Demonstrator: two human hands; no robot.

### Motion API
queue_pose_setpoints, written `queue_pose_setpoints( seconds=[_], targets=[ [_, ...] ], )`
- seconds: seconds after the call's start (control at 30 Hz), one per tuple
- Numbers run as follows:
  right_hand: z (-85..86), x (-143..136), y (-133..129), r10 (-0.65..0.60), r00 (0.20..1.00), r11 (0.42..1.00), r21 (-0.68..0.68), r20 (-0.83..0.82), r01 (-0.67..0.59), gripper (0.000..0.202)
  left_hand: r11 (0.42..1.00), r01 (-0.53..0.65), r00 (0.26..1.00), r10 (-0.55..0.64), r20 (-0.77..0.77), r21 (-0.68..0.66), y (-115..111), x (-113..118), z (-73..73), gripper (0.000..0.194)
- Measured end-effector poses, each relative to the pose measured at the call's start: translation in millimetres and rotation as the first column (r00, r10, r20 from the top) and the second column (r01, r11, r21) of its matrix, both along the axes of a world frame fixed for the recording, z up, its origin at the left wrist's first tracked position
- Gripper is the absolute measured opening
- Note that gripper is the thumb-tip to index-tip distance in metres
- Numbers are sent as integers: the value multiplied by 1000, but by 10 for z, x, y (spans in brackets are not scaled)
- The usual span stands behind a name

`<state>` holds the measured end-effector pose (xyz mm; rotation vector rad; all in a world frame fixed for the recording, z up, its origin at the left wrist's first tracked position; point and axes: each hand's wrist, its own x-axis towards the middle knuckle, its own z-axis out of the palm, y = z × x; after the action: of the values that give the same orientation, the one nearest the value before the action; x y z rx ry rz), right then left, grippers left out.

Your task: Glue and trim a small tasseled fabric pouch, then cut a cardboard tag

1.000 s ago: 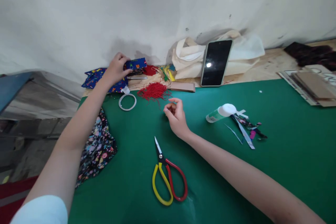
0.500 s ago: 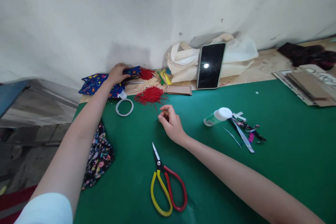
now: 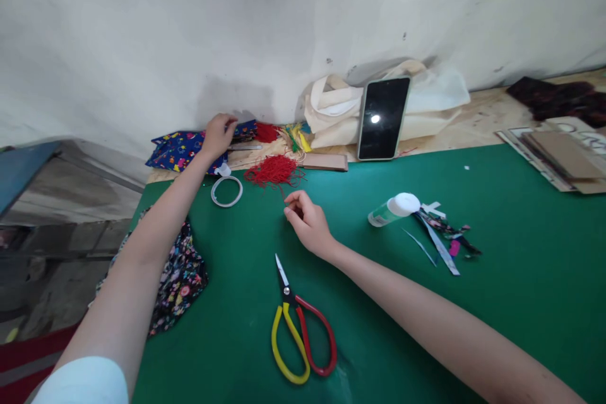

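Note:
My left hand (image 3: 220, 137) is over blue patterned fabric (image 3: 177, 150) by the wall, its fingers bent and apart with nothing visible in them. In the middle of the table rests my right hand (image 3: 310, 224), loosely curled, thumb and forefinger a little apart. A loose strand from the red yarn pile (image 3: 273, 170) reaches close to its fingertips. Scissors (image 3: 286, 291) with one yellow and one red handle lie nearer to me, blades together. Left of the yarn is a roll of tape (image 3: 226, 192). Black floral fabric (image 3: 182, 281) lies partly under my left forearm.
A phone (image 3: 384, 118) leans against a cream cloth bag (image 3: 334, 117). On the right are a white-capped glue bottle (image 3: 394, 209), fabric scraps (image 3: 442, 240) and stacked cardboard (image 3: 563, 154). A brown card strip (image 3: 326, 162) lies behind the yarn. The wall (image 3: 265, 25) bounds the back.
My left hand has lifted slightly off the blue fabric and shifted a bit to the right, its fingers loosening. My right hand stays nearly in place.

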<state>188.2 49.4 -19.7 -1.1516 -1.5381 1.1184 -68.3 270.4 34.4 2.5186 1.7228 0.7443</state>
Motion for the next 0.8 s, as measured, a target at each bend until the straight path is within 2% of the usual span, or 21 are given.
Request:
queue_pose_setpoints(
  seconds=[0.13,0.27,0.4,0.5,0.6,0.8],
  targets=[
    [3,-5,-4,10,1000,1000,11,17,-10,7,972,232,972,-233,-9,-43,-251,553,-102,31],
    [-1,-10,-2,5,1000,1000,15,30,-6,8,875,469,879,-475,-27,-122,-496,1154,-229,32],
    [5,-13,-3,5,999,1000,19,37,-6,8,787,583,795,-603,-58,-201,-577,1532,-284,39],
    [12,-16,-5,8,999,1000,22,35,-9,8,775,592,790,-612,-34,-220,-549,1638,-282,34],
    [9,-20,-3,13,999,1000,22,32,-14,9,768,596,793,-609,23,-235,-515,1639,-271,28],
    [-11,-27,10,18,1000,1000,19,24,-19,9,764,602,798,-585,144,-232,-508,1567,-227,35]
  ],
)
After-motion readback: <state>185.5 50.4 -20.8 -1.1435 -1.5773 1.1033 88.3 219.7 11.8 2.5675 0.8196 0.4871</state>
